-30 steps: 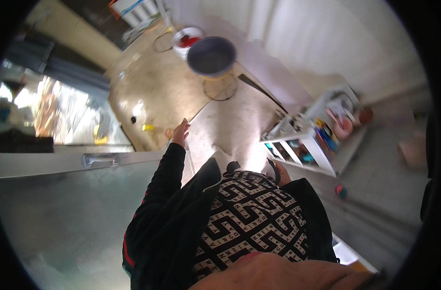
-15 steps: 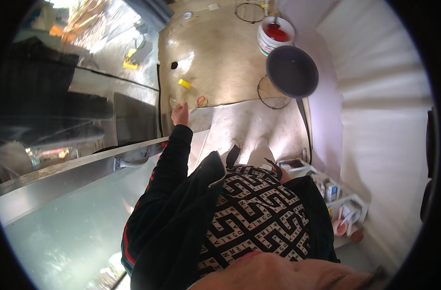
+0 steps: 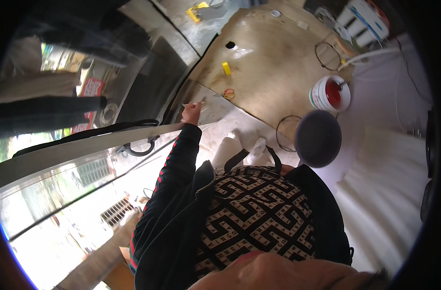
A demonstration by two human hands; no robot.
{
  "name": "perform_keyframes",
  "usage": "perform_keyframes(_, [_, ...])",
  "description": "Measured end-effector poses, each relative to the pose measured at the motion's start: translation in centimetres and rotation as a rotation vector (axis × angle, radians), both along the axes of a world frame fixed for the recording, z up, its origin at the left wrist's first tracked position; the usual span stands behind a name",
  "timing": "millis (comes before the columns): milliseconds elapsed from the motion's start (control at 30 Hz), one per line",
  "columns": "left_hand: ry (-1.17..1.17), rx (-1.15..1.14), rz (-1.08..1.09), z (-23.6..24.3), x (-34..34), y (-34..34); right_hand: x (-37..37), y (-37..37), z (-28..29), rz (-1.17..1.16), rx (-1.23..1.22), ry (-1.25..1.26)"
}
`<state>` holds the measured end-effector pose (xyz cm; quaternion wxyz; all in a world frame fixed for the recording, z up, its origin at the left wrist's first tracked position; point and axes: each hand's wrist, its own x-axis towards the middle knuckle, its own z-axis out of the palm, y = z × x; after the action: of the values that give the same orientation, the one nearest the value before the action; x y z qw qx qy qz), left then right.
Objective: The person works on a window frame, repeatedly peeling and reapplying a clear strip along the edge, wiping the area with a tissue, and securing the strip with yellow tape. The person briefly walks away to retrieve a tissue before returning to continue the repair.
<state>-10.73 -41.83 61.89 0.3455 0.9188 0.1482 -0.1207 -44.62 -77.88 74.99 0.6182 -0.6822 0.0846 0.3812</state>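
My left hand is stretched forward at the end of a dark sleeve, its fingers pinched on a thin pale piece too small to name exactly. Just beyond it, scissors with orange handles lie on the brown floor sheet. Farther off on that sheet is a small yellow block. Only a sliver of my right hand shows beside the patterned apron. Its fingers are hidden behind my clothing.
A white bucket with red inside stands at the right, behind a dark round basin. Wire rings lie nearby. A glass door with a dark handle borders my left side. A white filter unit is at the far right.
My view has turned left, so the floor items sit farther right and tilted. The door beside me now shows bright outdoors. My left hand still pinches near the scissors.
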Motion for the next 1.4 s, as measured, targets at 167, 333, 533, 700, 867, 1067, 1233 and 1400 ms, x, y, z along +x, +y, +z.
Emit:
perform_keyframes(167, [-0.098, -0.058, 0.022, 1.8, -2.2, -1.2, 9.8, -0.8, -2.4, 0.359, -0.137, -0.009])
perform_keyframes(333, [-0.266, -0.117, 0.069, 3.3, -6.9, -2.3, 17.0, -0.1, -5.2, 0.762, 0.001, -0.49])
perform_keyframes(533, [-0.276, -0.117, 0.146, 3.7, -11.9, -2.8, 23.1, -2.4, -9.4, 0.821, -0.024, -0.317])
perform_keyframes(700, [-0.221, -0.258, 0.345, 4.0, -17.0, -2.5, 28.9, -3.8, -9.6, 0.771, -0.181, 0.033])
perform_keyframes(867, [-0.171, -0.401, 0.665, 3.8, -22.0, -2.5, 35.7, -4.7, -7.7, 0.816, -0.168, -0.109])
perform_keyframes(1067, [-0.218, -0.369, 0.99, 2.9, -27.1, -2.4, 38.6, -4.1, -5.3, 0.964, 0.005, -0.095])
perform_keyframes(1233, [-0.213, -0.499, 1.233, 2.0, -28.2, -1.1, 38.9, -0.5, -4.1, 1.13, 0.05, -0.011])
perform_keyframes(1400, [-0.314, -0.535, 1.231, 1.2, -26.5, 1.5, 39.1, 4.6, -3.8, 1.264, 0.054, 0.041])
